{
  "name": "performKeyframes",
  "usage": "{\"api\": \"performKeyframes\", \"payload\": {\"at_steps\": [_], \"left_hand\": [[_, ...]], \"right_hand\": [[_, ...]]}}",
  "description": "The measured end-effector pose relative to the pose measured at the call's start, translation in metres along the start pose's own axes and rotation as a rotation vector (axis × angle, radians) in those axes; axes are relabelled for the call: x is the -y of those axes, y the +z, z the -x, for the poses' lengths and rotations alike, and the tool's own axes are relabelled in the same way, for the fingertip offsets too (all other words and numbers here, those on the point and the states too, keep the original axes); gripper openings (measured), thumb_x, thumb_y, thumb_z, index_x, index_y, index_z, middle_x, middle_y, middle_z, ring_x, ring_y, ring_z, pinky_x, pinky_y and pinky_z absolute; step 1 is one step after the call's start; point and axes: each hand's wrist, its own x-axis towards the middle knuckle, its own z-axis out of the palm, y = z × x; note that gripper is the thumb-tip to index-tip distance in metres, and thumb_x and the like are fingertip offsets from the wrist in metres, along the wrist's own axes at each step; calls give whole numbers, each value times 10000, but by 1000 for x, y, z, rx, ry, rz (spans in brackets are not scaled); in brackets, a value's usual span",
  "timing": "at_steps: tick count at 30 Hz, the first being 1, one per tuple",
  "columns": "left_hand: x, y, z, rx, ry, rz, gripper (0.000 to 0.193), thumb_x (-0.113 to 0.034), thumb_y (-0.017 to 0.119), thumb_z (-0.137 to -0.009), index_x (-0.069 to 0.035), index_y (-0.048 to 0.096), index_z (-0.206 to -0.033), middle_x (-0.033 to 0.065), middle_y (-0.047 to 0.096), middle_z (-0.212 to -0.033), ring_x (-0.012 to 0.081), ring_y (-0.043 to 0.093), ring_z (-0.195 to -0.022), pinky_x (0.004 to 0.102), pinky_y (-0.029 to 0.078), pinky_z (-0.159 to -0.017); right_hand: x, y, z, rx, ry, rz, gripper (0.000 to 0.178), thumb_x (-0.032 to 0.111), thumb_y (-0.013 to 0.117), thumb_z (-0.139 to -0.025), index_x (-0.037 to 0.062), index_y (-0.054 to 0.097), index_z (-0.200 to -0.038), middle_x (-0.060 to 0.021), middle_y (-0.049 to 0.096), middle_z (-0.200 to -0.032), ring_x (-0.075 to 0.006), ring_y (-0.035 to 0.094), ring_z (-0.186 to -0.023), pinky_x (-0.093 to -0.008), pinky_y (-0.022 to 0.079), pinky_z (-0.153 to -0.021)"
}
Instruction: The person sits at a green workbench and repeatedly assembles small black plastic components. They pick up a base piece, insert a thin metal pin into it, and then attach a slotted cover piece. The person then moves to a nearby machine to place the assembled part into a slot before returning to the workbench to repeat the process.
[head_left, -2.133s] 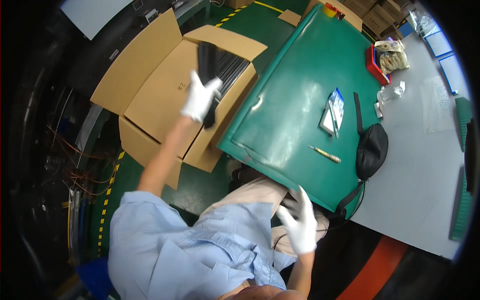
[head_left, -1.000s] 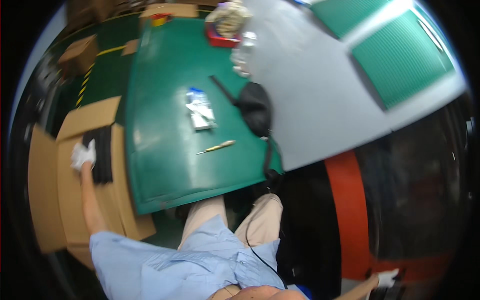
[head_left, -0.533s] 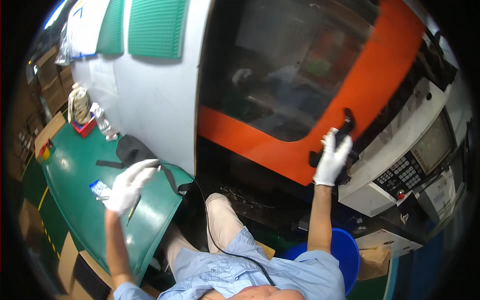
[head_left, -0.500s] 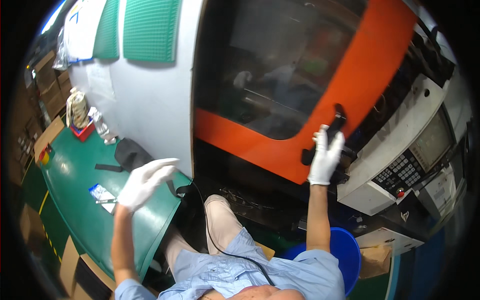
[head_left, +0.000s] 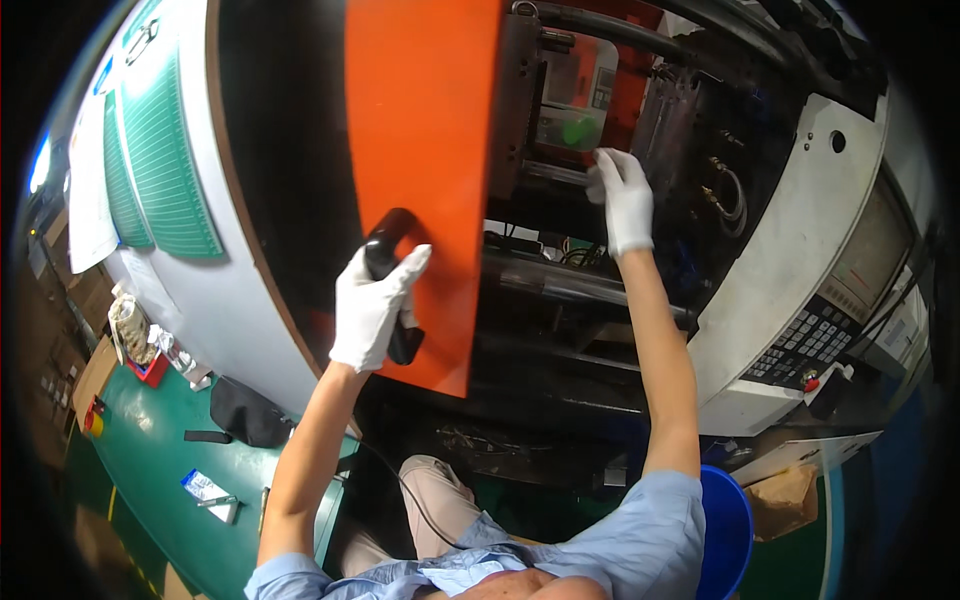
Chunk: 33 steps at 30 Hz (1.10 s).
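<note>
White gloves cover both my hands. My left hand (head_left: 366,315) is wrapped round the black door handle (head_left: 404,345) on the orange sliding door (head_left: 425,120). The door stands slid to the left, so the inside of the machine shows. In that opening my right hand (head_left: 628,205) is raised, fingers stretched up and a little bent, with nothing visible in them. Behind it lie metal bars (head_left: 560,280), dark mould plates and hoses (head_left: 735,205). Whether the right fingertips touch anything cannot be made out.
At the right stands the control panel (head_left: 810,340) with keys and a screen. A blue bin (head_left: 725,530) is below it. On the left, a green table (head_left: 140,450) bears a black pouch (head_left: 245,412), a pen (head_left: 218,501) and a red box (head_left: 150,372).
The orange door has slid left, opening the machine. My left hand has come from above the table onto the handle. The right hand has left the handle and reached into the opening.
</note>
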Motion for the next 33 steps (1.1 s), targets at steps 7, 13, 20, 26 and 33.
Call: {"api": "performKeyframes", "payload": {"at_steps": [7,13,20,26,33], "left_hand": [[5,-7,-17,-230,6,-157,225,-161,769,-901,-30,590,-862,10,516,-524,104,453,-360,257,358,-389],[10,-6,-26,-338,13,-155,165,-57,705,-908,-16,547,-892,51,509,-482,140,452,-330,284,348,-354],[25,-3,-32,-535,-39,10,95,63,633,-818,-9,571,-823,29,479,-478,144,451,-318,290,338,-332],[53,-23,-29,-300,71,68,291,-180,732,-860,-55,469,-877,-13,408,-510,93,368,-329,255,264,-303],[70,-36,-28,-307,147,4,191,-115,647,-917,-53,468,-895,3,423,-478,100,347,-305,255,261,-294]], "right_hand": [[-174,58,-189,-19,523,-297,256,215,607,-994,36,604,-1177,-123,701,-905,-244,671,-667,-378,554,-555],[-246,98,-291,-17,674,-429,399,337,639,-1001,80,575,-1300,-134,669,-1062,-246,618,-690,-407,574,-605],[-265,128,-349,-135,550,-636,291,263,673,-969,39,638,-1153,-151,705,-969,-264,652,-679,-392,528,-565],[-239,133,-371,-219,314,-621,166,124,631,-955,-29,681,-998,-192,742,-933,-274,725,-694,-373,567,-565],[-170,120,-416,-287,171,-995,154,63,545,-1004,-47,619,-1083,-218,713,-942,-335,734,-700,-406,630,-558]]}}
